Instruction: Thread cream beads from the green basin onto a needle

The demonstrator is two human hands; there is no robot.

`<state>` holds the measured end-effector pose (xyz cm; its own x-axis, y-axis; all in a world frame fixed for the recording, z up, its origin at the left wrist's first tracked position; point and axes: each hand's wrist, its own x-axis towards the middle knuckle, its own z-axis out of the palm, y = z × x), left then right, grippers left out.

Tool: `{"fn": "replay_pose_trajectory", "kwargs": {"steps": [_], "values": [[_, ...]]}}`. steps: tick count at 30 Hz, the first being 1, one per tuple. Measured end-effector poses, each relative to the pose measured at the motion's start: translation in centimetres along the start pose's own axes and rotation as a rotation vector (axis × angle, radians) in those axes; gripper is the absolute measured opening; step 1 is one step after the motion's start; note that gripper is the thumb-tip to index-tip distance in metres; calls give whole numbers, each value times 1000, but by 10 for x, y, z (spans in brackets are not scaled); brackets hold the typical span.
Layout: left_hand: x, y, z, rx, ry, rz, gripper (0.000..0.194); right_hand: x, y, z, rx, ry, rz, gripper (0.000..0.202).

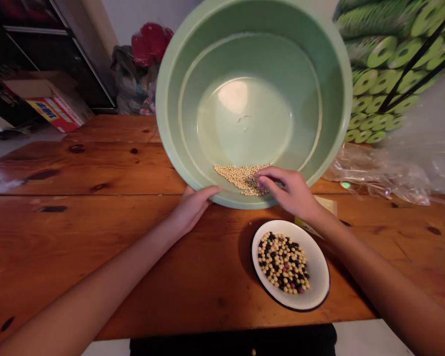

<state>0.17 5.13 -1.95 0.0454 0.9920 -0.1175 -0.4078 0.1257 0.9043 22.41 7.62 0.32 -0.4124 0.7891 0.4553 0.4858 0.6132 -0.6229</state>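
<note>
Beans (pixel 234 174) in the tilted basin (pixel 241 59), between the hands.
They heap along its lower, near side. The right hand (pixel 287 190), fingers curled, touches them at the right; whether it pinches any, I cannot tell. The left hand (pixel 196 203), apart from it, is clamped on the basin's rim just left of the heap, thumb inside. Nearer the person, a white bowl (pixel 318 269) of pale and dark pieces (pixel 284 262) stands on the table (pixel 133 272).
</note>
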Motion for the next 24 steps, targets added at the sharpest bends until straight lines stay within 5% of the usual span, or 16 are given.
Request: {"fn": "replay_pose_trajectory", "kwargs": {"steps": [15,24], "values": [[0,1,5,-6,1,42,65,-2,-1,9,-95,-84,-33,21],[8,1,1,-57,-27,70,37,-2,-4,6,-269,-41,-65,26]]}}
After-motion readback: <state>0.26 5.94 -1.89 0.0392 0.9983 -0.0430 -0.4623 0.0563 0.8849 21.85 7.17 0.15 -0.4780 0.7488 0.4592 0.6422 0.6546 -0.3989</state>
